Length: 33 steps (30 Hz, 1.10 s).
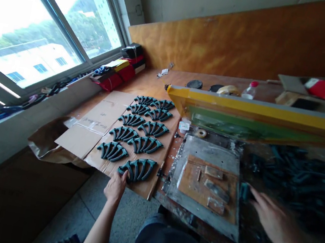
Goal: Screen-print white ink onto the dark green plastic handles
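Dark green curved parts (147, 145) lie in two columns of fanned groups on a cardboard sheet (151, 186). At the near end of the right column, my left hand (115, 186) has its fingers closed on the leftmost part of the nearest group (141, 170). My right hand (265, 206), blurred by motion, holds a dark green part (244, 192) at the right edge of a metal plate (175, 191). On that plate sits a brown board (185, 184) with small wooden blocks (216, 205) fixed on it.
A yellow-edged screen frame (261, 110) stands raised behind the plate. Many dark green parts (302, 184) are heaped at the right. A tape roll (201, 133), a white container (183, 127) and a red-capped bottle (249, 91) stand further back. Windows line the left.
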Motion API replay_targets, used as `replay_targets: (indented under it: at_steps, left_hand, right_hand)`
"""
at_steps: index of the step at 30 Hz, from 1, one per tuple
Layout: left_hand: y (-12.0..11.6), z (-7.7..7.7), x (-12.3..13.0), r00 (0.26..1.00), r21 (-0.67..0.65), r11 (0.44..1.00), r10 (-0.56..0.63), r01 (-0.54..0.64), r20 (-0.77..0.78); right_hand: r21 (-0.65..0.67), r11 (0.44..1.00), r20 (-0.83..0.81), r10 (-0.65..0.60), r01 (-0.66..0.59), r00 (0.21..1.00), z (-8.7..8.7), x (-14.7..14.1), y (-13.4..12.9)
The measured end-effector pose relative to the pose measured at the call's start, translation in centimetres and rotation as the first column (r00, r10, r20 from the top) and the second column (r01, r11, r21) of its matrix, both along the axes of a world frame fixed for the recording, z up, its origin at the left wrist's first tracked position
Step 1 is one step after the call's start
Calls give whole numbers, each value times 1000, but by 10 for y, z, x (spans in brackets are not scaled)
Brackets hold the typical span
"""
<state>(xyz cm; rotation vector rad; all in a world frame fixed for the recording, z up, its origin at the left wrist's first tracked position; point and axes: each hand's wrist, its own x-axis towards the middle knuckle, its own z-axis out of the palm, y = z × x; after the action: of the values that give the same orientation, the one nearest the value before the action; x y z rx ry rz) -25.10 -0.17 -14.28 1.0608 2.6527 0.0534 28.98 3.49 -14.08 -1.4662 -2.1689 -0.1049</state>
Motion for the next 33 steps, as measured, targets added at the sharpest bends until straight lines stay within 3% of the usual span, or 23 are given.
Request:
replay_targets:
  at_steps: [2, 5, 8, 12, 16, 18, 23, 28, 31, 33]
  left_hand:
    - [-7, -6, 23, 993, 112, 990, -76, 86, -87]
    - [-10, -22, 58, 946, 246, 923, -246, 294, -211]
    - [-3, -40, 75, 939, 255, 916, -254, 310, -231]
    - [8, -46, 63, 952, 252, 923, -252, 291, -175]
    - [14, -39, 35, 868, 270, 826, -482, 495, -118]
    - [17, -37, 24, 833, 272, 791, -543, 549, -103]
    - [20, -39, 20, 840, 278, 794, -529, 540, -121]
    - [6, -36, 28, 862, 327, 801, -496, 501, -104]
    - [-3, -31, 12, 919, 458, 804, -384, 379, -86]
    - [-5, -28, -18, 977, 588, 791, -214, 169, 8]
  right_hand:
    - [-37, 995, 48, 90, -88, 995, 3, -35, 10]
    - [-29, 984, 116, 180, -178, 977, 10, -79, 23]
    - [12, 975, 138, 219, -223, 966, 15, -98, 32]
    - [15, 970, 110, 239, -242, 965, 11, -99, 37]
    - [31, 970, 90, 238, -241, 967, 5, -99, 40]
    - [53, 966, 90, 247, -252, 965, 3, -101, 41]
    - [58, 964, 112, 252, -260, 961, 0, -107, 42]
    - [44, 960, 98, 270, -276, 958, 1, -99, 40]
    - [56, 947, 28, 314, -316, 949, -3, -97, 27]
    - [38, 932, -87, 364, -362, 927, -8, -104, 7]
